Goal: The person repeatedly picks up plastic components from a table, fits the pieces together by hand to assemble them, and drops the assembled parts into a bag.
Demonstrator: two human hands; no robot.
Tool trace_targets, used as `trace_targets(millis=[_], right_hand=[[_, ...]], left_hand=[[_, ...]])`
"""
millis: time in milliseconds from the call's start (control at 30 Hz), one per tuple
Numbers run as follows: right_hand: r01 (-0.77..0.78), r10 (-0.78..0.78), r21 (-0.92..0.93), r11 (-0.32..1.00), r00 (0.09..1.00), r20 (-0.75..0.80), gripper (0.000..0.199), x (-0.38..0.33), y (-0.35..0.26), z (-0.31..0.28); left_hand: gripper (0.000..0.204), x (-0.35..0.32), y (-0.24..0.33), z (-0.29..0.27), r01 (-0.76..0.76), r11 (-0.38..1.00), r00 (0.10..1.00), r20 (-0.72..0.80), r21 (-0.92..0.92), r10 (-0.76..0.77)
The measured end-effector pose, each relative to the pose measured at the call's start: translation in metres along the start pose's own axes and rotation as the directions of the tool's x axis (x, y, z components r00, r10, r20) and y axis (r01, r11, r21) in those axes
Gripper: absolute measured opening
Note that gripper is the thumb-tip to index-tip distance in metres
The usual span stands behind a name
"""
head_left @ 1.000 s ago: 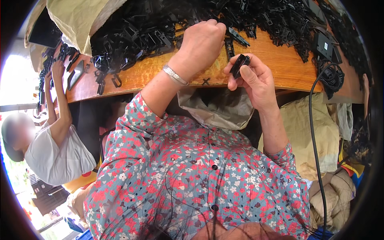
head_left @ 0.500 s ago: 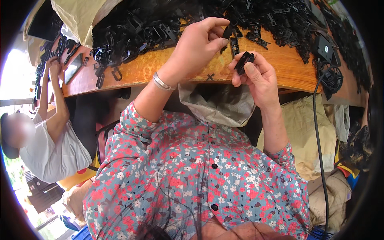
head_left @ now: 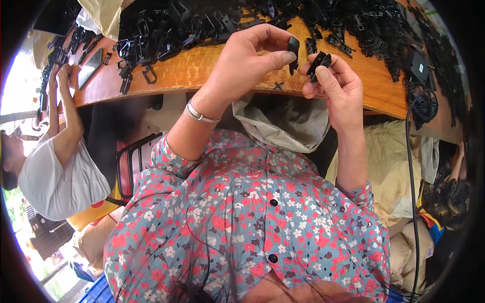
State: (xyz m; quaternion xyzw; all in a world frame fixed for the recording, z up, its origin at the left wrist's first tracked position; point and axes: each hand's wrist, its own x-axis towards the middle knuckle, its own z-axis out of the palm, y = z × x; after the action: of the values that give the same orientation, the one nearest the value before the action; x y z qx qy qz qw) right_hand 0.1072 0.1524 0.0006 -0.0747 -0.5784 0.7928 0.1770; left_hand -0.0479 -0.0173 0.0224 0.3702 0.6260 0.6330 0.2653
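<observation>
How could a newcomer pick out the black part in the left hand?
Find the wooden table, then the left hand over it, the one with a silvery bracelet. Pinched in that hand is the black part, slimmer than the chunky black piece in the right hand.

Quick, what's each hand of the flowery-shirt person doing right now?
Left hand: closed, pinching a thin black piece.
Right hand: closed, holding a chunky black part.

Can't fully see the black piece [head_left: 319,62] (partly covered by the right hand [head_left: 343,93]) or the top-cropped beige sheet [head_left: 104,17].
</observation>
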Motion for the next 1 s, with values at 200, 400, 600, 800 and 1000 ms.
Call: trace_targets(millis=[200, 400, 600, 800, 1000], right_hand=[[0.017, -0.019, -0.14, 0.99, 1.0, -0.011, 0.024, 0.003, -0.011, 0.013], [0.011, 0.002, -0.339, 0.941, 0.999, 0.04, 0.024, -0.001, -0.013, 0.025], [0.082, -0.09, -0.476, 0.876, 0.996, 0.007, 0.023, 0.001, -0.01, 0.034], [0.203, -0.282, -0.757, 0.622, 0.959, 0.026, 0.024, 0.008, -0.009, 0.035], [0.282, -0.4, -0.818, 0.502, 0.914, 0.07, 0.025, 0.01, -0.002, 0.04]], left_hand=[[0.034, -0.01, 0.007, -0.001, 0.102, 0.979, 0.995, 0.041, -0.175, -0.096], [0.035, -0.014, 0.006, -0.002, 0.114, 0.974, 0.992, 0.074, -0.194, -0.101], [0.038, -0.017, -0.002, 0.004, 0.027, 0.984, 0.999, 0.032, -0.177, -0.022], [0.042, -0.024, -0.004, 0.019, -0.076, 0.97, 0.997, -0.045, -0.231, 0.067], [0.043, -0.024, -0.008, 0.026, -0.218, 0.968, 0.963, -0.136, 0.126, 0.234]])
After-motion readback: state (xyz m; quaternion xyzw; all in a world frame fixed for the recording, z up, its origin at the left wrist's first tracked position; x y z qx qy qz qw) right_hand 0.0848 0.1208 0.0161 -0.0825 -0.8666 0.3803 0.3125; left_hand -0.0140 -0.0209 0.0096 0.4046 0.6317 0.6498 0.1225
